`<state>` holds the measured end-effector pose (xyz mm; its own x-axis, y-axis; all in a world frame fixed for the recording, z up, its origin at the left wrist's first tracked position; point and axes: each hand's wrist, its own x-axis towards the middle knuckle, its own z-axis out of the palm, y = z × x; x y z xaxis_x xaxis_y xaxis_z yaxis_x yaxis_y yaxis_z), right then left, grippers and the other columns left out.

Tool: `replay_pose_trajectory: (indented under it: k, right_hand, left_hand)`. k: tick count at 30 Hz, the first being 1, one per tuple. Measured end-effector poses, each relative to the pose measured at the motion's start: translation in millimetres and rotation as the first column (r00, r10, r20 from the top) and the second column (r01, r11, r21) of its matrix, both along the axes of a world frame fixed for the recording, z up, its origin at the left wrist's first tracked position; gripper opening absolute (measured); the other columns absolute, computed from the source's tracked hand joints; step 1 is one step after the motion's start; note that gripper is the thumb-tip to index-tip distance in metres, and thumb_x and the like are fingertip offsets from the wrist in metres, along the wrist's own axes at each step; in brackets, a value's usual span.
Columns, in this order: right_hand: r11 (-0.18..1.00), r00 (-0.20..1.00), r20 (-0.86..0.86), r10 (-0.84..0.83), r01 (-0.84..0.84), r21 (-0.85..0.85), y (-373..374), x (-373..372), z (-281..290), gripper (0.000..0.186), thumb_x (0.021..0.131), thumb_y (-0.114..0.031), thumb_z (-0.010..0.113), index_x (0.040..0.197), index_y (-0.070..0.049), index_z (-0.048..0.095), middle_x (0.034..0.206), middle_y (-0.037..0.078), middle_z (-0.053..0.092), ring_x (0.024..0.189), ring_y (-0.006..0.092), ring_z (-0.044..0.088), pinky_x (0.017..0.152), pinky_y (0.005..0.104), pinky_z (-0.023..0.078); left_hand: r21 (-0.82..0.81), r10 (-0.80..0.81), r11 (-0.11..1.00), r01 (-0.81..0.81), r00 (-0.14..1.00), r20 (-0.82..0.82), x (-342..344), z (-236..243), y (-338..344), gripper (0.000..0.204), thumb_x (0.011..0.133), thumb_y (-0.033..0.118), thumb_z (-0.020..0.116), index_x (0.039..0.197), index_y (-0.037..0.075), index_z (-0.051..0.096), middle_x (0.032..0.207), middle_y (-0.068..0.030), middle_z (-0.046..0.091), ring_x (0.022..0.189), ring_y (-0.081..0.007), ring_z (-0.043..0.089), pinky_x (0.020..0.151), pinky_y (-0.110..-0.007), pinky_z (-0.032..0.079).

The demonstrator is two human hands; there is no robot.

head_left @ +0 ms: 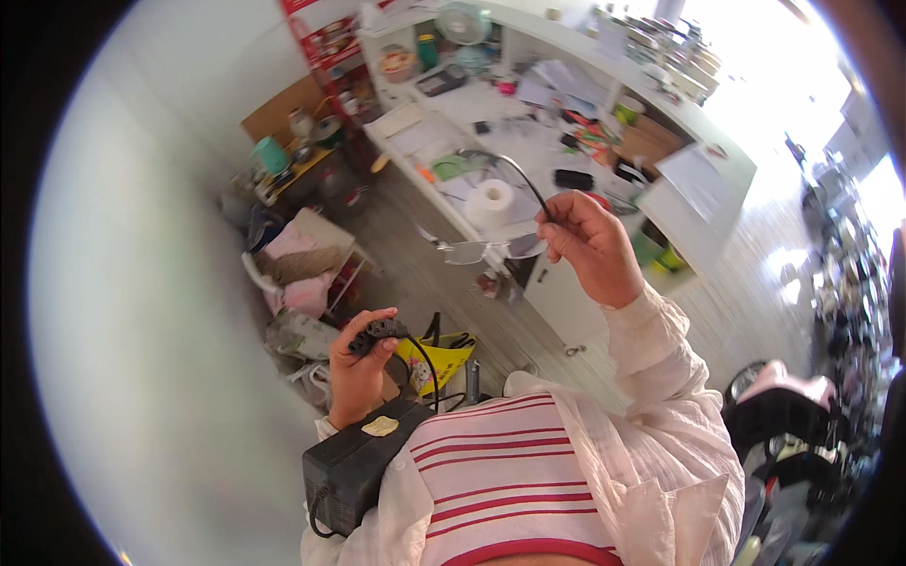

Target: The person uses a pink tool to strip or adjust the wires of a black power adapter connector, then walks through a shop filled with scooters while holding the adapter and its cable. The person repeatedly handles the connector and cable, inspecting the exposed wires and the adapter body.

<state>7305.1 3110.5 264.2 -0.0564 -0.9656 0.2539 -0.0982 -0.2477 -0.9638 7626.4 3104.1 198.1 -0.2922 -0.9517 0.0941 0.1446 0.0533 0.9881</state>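
Observation:
Up in front of me, my right hand pinches a pair of eyeglasses by one side, with the clear lenses hanging to the left and a dark temple curving upward. Lower and to the left, my left hand is closed round a black cable plug, from which a black cord runs down. A boxy black power adapter with a pale patch on top lies against my left forearm, hiding part of it.
Beyond my hands stands a white desk cluttered with papers, a white roll and small items. A chair piled with cloth is at left. Below sits a yellow bag. Scooters line the right side; a white wall bounds the left.

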Motion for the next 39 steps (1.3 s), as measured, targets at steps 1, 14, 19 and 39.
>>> replay_pose_trajectory:
  k: [1, 14, 19, 39]
  right_hand:
    - [0.998, 1.0, 0.002, 0.015, -0.015, -0.054, 27, -3, 15, 0.012, 0.091, -0.004, 0.058, 0.103, 0.001, 0.056, 0.086, -0.001, 0.058, 0.067, 0.005, 0.052, 0.059, 0.0224, 0.045]
    - [0.854, 0.99, 0.082, -0.118, 0.143, -0.499, 304, -99, 84, 0.014, 0.086, 0.002, 0.062, 0.099, 0.003, 0.058, 0.085, 0.012, 0.064, 0.069, 0.0189, 0.064, 0.063, 0.0282, 0.051]
    - [0.663, 0.967, 0.22, -0.125, 0.246, -0.707, 397, -154, 88, 0.017, 0.086, 0.003, 0.062, 0.103, 0.004, 0.061, 0.09, 0.023, 0.064, 0.078, 0.0295, 0.065, 0.066, 0.0389, 0.056]
    - [-0.117, 0.354, 0.27, -0.895, 0.398, -0.91, 566, -267, 97, 0.011, 0.078, -0.001, 0.069, 0.079, -0.006, 0.06, 0.087, -0.001, 0.061, 0.067, 0.0045, 0.058, 0.061, 0.0153, 0.049]
  left_hand:
    - [-0.039, -0.034, 0.999, 0.033, 0.999, -0.036, -13, 1, 2, 0.031, 0.083, -0.003, 0.067, 0.113, -0.002, 0.061, 0.092, 0.0014, 0.055, 0.08, -0.0061, 0.048, 0.071, -0.018, 0.038]
    - [-0.053, -0.552, 0.833, 0.55, 0.831, -0.064, -217, 18, 68, 0.033, 0.084, 0.001, 0.068, 0.116, -0.004, 0.06, 0.105, -0.0047, 0.062, 0.081, -0.0061, 0.053, 0.075, -0.019, 0.043]
    - [-0.042, -0.7, 0.712, 0.701, 0.713, 0.038, -314, 48, 130, 0.031, 0.084, 0.0, 0.066, 0.115, -0.001, 0.062, 0.104, -0.0036, 0.061, 0.089, -0.008, 0.054, 0.079, -0.02, 0.042]
    - [-0.225, -0.975, 0.208, 0.952, 0.221, 0.035, -625, 63, 299, 0.031, 0.085, -0.006, 0.064, 0.115, -0.001, 0.062, 0.114, -0.0089, 0.065, 0.095, -0.0099, 0.059, 0.085, -0.023, 0.047]
